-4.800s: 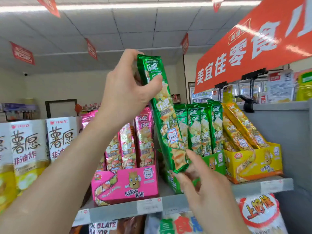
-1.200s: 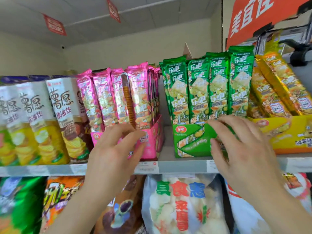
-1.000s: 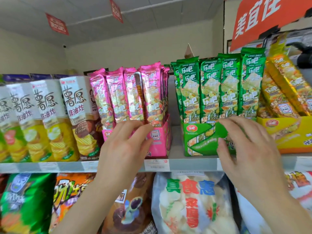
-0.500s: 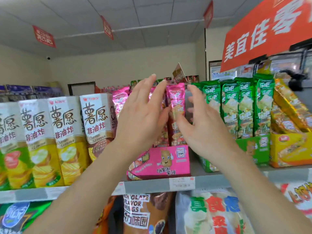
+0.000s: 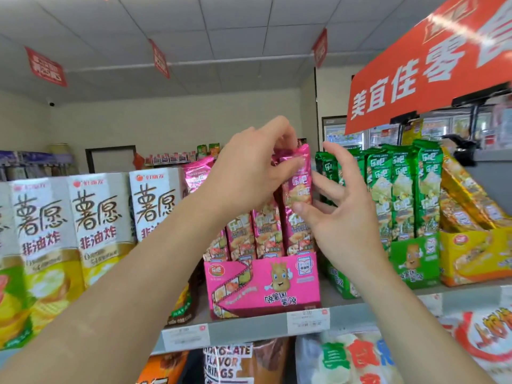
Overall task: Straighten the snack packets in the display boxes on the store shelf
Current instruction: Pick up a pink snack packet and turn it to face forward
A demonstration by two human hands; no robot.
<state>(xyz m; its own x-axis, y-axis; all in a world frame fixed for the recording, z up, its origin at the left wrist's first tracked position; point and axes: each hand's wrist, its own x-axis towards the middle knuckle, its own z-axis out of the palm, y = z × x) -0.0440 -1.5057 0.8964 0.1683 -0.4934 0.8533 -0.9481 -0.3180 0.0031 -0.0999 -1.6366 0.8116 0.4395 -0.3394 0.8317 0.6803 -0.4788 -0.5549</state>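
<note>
The left hand (image 5: 249, 173) pinches the top of a pink packet (image 5: 299, 189). The packet stands upright, long axis vertical, at the right end of the pink box (image 5: 263, 284), mid-shelf (image 5: 346, 317). It is slim and glossy. The right hand (image 5: 346, 217), fingers spread wide, touches its middle with the thumb from the right.

Single head-worn wide-angle view, facing forward and slightly upward, close to store shelf (image 5: 249, 325) within arm's reach, pink display box (image 5: 263, 284) near centre, ceiling (image 5: 221, 29) across top, red sign (image 5: 429, 70) upper right
</note>
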